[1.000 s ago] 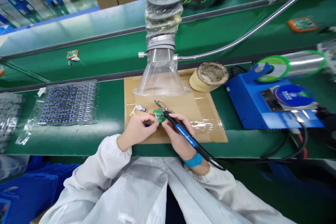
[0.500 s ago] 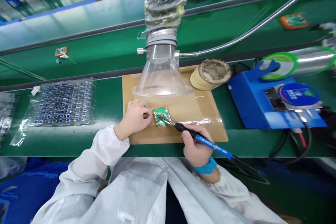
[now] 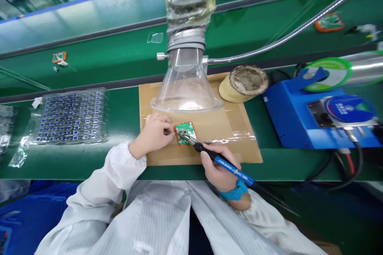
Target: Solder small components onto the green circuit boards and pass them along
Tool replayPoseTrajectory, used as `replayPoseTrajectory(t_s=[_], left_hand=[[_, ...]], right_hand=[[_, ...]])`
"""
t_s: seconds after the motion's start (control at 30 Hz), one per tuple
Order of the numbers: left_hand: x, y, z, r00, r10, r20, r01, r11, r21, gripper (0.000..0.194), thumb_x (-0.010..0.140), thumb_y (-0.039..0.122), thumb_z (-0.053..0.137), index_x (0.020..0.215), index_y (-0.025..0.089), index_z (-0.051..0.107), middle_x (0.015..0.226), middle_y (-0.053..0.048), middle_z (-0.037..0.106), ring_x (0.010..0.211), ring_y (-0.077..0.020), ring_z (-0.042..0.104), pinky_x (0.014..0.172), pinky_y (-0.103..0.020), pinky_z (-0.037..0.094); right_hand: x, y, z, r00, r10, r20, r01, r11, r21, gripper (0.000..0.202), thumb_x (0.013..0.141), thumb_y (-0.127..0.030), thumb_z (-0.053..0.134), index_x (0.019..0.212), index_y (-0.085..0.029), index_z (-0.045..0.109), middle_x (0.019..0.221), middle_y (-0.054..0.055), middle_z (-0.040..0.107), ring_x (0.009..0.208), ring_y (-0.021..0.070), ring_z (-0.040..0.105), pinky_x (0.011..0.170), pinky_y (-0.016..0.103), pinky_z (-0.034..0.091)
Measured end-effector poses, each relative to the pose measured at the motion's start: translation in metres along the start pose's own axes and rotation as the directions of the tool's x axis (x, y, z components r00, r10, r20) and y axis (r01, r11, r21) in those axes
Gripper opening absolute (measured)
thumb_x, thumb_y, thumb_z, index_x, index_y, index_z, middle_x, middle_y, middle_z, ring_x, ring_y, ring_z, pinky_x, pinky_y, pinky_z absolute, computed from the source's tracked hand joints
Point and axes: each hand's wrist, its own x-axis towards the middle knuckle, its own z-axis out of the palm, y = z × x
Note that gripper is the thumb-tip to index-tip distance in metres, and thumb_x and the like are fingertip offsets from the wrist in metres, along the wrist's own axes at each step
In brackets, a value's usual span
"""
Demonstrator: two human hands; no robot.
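A green circuit board in an orange frame (image 3: 189, 130) lies flat on a cardboard sheet (image 3: 236, 121). My left hand (image 3: 157, 132) rests at the board's left edge, thumb and fingers pinched together; whatever they hold is too small to make out. In my right hand (image 3: 220, 169) is a blue and black soldering iron (image 3: 230, 165), gripped like a pen. Its metal tip slants down to the left and reaches over the left part of the board, close to my left fingertips. Exact contact at the tip cannot be made out.
A clear fume hood (image 3: 187, 87) hangs just beyond the board. Behind right stand a round yellowish pot (image 3: 243, 83) and a blue soldering station (image 3: 299, 115). Clear trays of small blue parts (image 3: 72, 115) lie left. Framed boards (image 3: 59, 57) sit on the green belt (image 3: 119, 53).
My right hand and the soldering iron have shifted slightly left, its tip moving towards the board's left edge. My left hand stays nearly still. Boards on the belt have moved left.
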Motion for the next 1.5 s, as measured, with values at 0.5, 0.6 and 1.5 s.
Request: replayPoseTrajectory(t_s=[0.5,0.6,1.5], left_hand=[[0.001,-0.002,0.001,1.0,-0.01,0.014,0.01,1.0,-0.002,0.02,0.085,0.018,0.068,0.066,0.019,0.07,0.09,-0.001,0.071,0.098,-0.0215,0.06,0.092,-0.043,0.034],[0.001,-0.002,0.0,1.0,-0.006,0.011,0.006,1.0,-0.004,0.019,0.085,0.018,0.068,0.066,0.019,0.07,0.09,0.0,0.071,0.098,-0.0215,0.06,0.092,-0.043,0.034],[0.001,-0.002,-0.001,1.0,-0.007,0.007,0.007,1.0,-0.022,0.02,0.086,0.02,0.067,0.066,0.019,0.069,0.088,0.0,0.071,0.098,-0.0218,0.06,0.093,-0.044,0.035]], right_hand=[[0.003,0.003,0.001,0.995,-0.101,0.015,0.1,0.994,0.042,0.015,0.084,-0.014,0.07,0.095,-0.023,0.067,0.078,0.0,0.067,0.068,0.017,0.066,0.064,0.032,0.056],[0.003,0.003,0.001,0.995,-0.094,0.026,0.094,0.995,0.033,0.013,0.085,-0.015,0.069,0.095,-0.023,0.066,0.078,0.001,0.066,0.068,0.017,0.066,0.064,0.032,0.055],[0.01,0.029,-0.015,0.978,0.067,-0.198,-0.057,0.997,0.059,0.006,0.086,-0.026,0.073,0.088,-0.021,0.071,0.08,0.003,0.072,0.072,0.0203,0.073,0.066,0.033,0.058]])
